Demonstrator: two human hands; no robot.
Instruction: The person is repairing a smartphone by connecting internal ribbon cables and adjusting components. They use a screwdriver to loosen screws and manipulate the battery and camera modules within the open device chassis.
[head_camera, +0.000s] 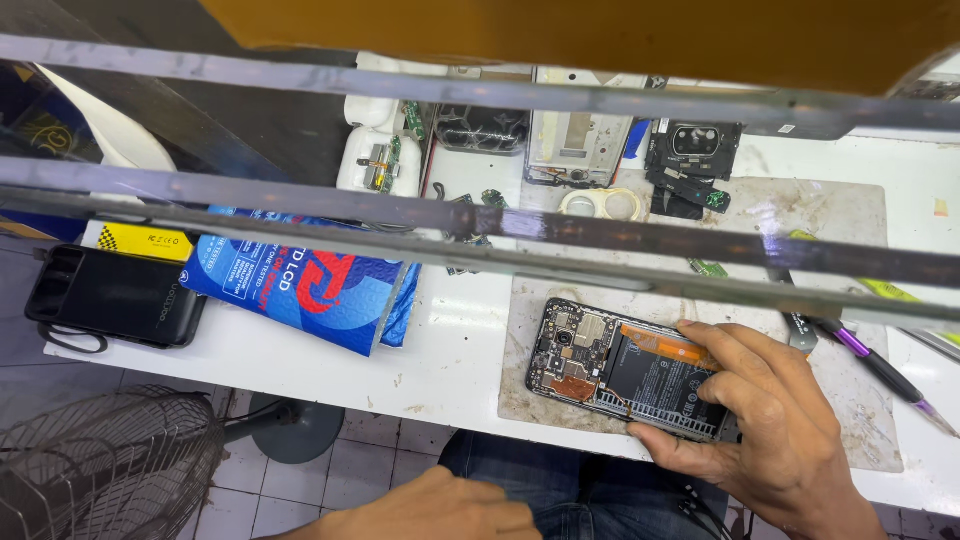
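An opened smartphone (610, 368) with its back cover off lies on a stained grey work mat (860, 400), showing its black battery, circuit board and an orange flex strip. My right hand (765, 415) grips the phone's right end, thumb on the near edge and fingers over the battery. My left hand (430, 510) rests low at the bottom of the view, below the table edge, its fingers curled with nothing visible in them.
A blue padded pouch (300, 285), a black power bank (115, 297) and a yellow box (145, 240) lie left on the white table (450, 360). Phone parts and a tape roll (600, 203) sit at the back. A purple-tipped tool (880, 370) lies right. Metal bars (480, 225) cross the view; a fan (110, 465) stands below.
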